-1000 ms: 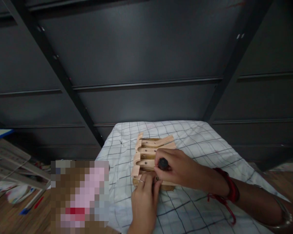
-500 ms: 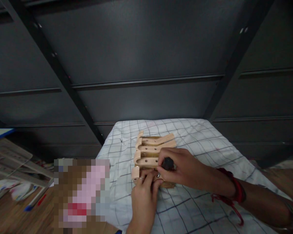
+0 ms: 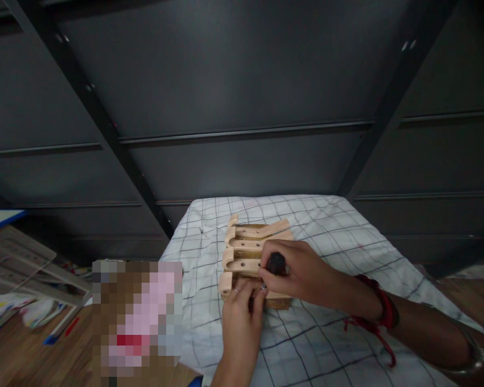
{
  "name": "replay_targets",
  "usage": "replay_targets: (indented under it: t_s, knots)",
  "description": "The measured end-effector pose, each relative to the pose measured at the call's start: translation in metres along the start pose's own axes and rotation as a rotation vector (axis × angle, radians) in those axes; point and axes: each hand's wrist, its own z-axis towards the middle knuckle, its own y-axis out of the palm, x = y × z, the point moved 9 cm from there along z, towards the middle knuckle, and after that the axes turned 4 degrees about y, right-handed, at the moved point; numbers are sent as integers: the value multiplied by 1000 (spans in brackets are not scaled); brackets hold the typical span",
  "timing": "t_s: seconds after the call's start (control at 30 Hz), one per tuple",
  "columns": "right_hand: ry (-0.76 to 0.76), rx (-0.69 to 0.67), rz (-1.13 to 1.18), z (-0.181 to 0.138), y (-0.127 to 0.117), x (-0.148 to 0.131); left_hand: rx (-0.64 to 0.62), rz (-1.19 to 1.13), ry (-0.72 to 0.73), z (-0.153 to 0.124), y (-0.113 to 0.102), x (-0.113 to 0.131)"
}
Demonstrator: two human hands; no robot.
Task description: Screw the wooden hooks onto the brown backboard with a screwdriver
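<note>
A light wooden piece (image 3: 246,248) with several hooked arms and small holes lies on a checked white cloth (image 3: 326,231). My right hand (image 3: 302,271) is closed round a small tool with a black handle (image 3: 275,263), its tip down at the near edge of the wood. My left hand (image 3: 242,317) reaches up from below, fingers pinched together at the same spot beside the tool's tip; what they pinch is too small to make out. Red threads circle my right wrist.
Dark metal panels and slanted beams (image 3: 100,118) rise behind the cloth. A pixelated patch (image 3: 137,322) covers the area left of the cloth. Papers and a clear plastic sheet (image 3: 20,269) lie on the wooden floor at far left.
Both hands stay at the near edge of the wooden piece; my right hand with the tool has shifted slightly right and turned a little. The view has drifted a bit.
</note>
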Motion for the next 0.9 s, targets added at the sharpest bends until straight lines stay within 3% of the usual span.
replay_targets:
  t_s: [0.57,0.9]
  knots:
    - [-106,191,-68,-7,0,-5,112,-7,-35,-5,-5,-2]
    - [-91,164,-138,-5,7,-6,159,7,7,-7,-6,-1]
